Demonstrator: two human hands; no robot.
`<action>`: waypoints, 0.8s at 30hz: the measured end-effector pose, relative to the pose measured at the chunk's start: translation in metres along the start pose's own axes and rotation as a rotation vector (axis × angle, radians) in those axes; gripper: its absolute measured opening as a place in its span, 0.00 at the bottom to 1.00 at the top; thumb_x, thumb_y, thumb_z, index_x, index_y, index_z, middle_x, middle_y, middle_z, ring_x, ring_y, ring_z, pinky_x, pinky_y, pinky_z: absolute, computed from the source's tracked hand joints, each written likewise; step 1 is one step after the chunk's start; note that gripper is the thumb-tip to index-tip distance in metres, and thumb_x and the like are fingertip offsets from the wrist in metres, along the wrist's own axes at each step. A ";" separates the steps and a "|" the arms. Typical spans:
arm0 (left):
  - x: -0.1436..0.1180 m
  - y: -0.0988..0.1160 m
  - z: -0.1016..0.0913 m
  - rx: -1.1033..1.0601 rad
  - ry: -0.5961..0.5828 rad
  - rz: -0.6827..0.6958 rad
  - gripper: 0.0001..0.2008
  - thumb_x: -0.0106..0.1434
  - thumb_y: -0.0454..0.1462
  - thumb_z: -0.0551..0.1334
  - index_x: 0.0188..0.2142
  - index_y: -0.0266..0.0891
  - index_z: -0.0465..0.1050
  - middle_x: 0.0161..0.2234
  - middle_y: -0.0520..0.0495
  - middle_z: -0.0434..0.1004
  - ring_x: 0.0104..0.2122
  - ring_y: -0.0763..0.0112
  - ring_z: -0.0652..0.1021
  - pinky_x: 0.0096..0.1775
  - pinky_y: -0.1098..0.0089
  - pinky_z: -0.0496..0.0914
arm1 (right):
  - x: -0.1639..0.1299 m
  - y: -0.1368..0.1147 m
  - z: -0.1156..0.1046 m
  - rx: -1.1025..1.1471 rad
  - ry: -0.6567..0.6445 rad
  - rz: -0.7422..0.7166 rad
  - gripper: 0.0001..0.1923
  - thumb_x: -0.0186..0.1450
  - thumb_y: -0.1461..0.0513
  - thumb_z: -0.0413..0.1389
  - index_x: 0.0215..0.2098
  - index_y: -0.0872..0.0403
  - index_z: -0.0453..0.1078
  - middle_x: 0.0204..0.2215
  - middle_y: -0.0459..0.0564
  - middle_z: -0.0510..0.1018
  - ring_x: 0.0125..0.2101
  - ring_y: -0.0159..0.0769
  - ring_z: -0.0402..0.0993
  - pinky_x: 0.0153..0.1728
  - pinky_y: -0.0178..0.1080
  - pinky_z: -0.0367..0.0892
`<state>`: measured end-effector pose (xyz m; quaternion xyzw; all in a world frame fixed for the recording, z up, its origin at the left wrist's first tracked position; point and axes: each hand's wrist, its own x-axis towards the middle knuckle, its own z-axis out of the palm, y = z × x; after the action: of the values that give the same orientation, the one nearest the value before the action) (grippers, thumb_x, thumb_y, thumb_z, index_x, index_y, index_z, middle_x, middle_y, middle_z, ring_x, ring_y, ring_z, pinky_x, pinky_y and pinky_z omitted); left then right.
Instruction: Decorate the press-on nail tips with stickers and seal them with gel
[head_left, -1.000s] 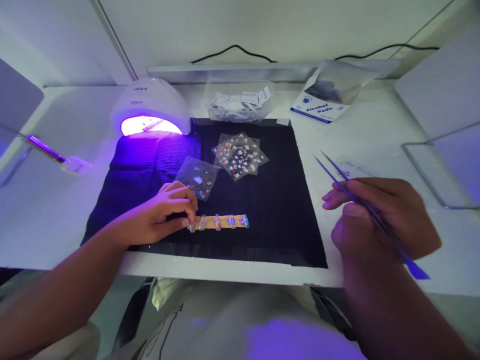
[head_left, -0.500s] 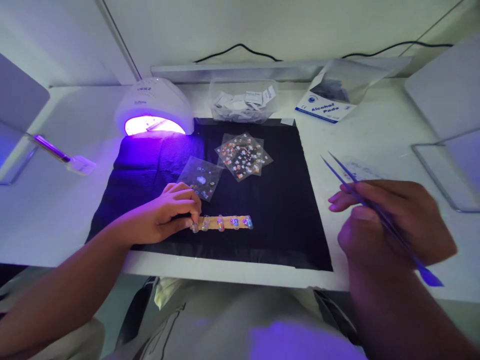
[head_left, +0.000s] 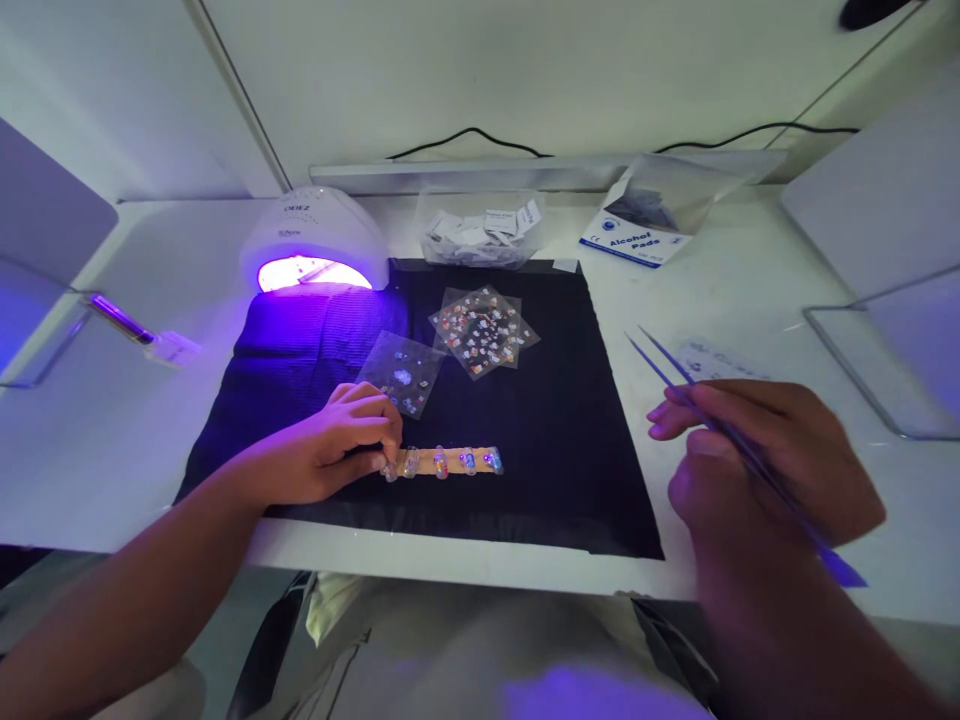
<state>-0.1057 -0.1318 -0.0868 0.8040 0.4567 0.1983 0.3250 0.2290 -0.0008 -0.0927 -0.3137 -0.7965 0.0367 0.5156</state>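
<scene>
On the black mat lies a tan strip carrying several clear, decorated press-on nails. My left hand pinches the strip's left end, with thumb and fingertips at the leftmost nail. That nail is partly covered by the fingers. Off the mat to the right, my right hand holds a pair of tweezers, their two tips apart and pointing up and left with nothing between them. Beyond the left fingers rests a clear sticker sheet. Farther back, more sticker sheets overlap in a fan.
A lit nail lamp glows purple at the back left. Behind the mat stand a clear bin of packets and an alcohol pads box. A brush-like tool projects at the left; a metal-framed stand is at the right.
The whole scene sits slightly lower in view as the head tilts up. My left hand stays on the strip's end, and the right hand keeps its hold on the tweezers.
</scene>
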 end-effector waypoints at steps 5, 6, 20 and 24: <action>0.001 -0.001 0.001 -0.003 -0.001 -0.001 0.07 0.73 0.34 0.53 0.39 0.42 0.68 0.41 0.50 0.70 0.45 0.66 0.67 0.52 0.63 0.55 | 0.000 -0.001 -0.001 0.063 0.006 -0.048 0.11 0.67 0.59 0.56 0.45 0.43 0.78 0.23 0.47 0.76 0.25 0.41 0.78 0.28 0.46 0.72; 0.002 -0.001 0.001 -0.003 -0.001 -0.001 0.07 0.73 0.34 0.53 0.39 0.42 0.68 0.41 0.50 0.70 0.46 0.66 0.67 0.52 0.63 0.55 | 0.000 -0.001 -0.001 0.068 0.000 -0.049 0.11 0.67 0.59 0.56 0.46 0.43 0.78 0.22 0.47 0.76 0.25 0.41 0.78 0.27 0.46 0.72; 0.002 0.001 0.000 -0.016 -0.013 -0.014 0.08 0.73 0.36 0.53 0.38 0.42 0.68 0.40 0.49 0.70 0.45 0.65 0.67 0.52 0.61 0.55 | 0.000 -0.002 -0.001 0.096 0.010 -0.075 0.13 0.67 0.61 0.57 0.48 0.44 0.78 0.24 0.48 0.77 0.26 0.40 0.78 0.28 0.44 0.72; 0.001 0.001 0.000 -0.014 -0.017 -0.020 0.08 0.73 0.36 0.53 0.38 0.42 0.68 0.40 0.49 0.70 0.45 0.65 0.67 0.52 0.61 0.55 | 0.001 -0.004 -0.001 0.090 0.004 -0.073 0.11 0.67 0.60 0.57 0.46 0.45 0.78 0.24 0.47 0.76 0.25 0.39 0.77 0.27 0.44 0.71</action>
<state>-0.1045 -0.1308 -0.0860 0.7989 0.4605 0.1916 0.3362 0.2280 -0.0034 -0.0899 -0.2611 -0.8038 0.0531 0.5318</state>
